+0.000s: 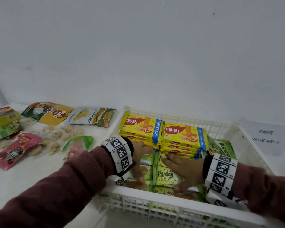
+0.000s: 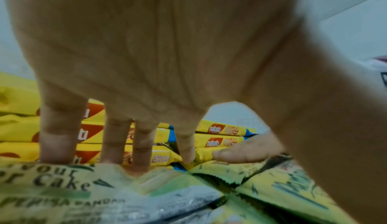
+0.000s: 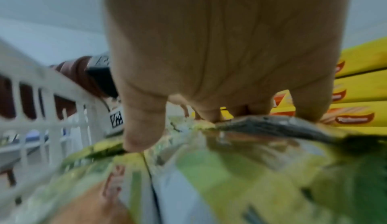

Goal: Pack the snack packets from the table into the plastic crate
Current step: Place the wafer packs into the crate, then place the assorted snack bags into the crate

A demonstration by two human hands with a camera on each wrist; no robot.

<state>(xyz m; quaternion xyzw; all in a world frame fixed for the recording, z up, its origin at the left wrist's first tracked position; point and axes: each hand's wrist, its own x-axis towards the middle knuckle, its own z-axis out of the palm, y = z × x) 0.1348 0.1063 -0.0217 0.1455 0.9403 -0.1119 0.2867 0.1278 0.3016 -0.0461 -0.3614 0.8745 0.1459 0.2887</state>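
Two hands flatten green cake packets inside a white crate, with more snacks waiting on the table

The plastic crate (image 1: 176,205) fills the lower right of the head view, stacks of yellow wafer packets (image 1: 164,134) along its far side; the left hand (image 1: 139,162) and right hand (image 1: 183,170) lie spread, fingers straight, pressing the pandan cake packets (image 1: 166,176) at the near side. This looks like settling a layer. Next, probably, a reach to the loose snack packets (image 1: 44,129) at centre left, on the table (image 1: 39,176)
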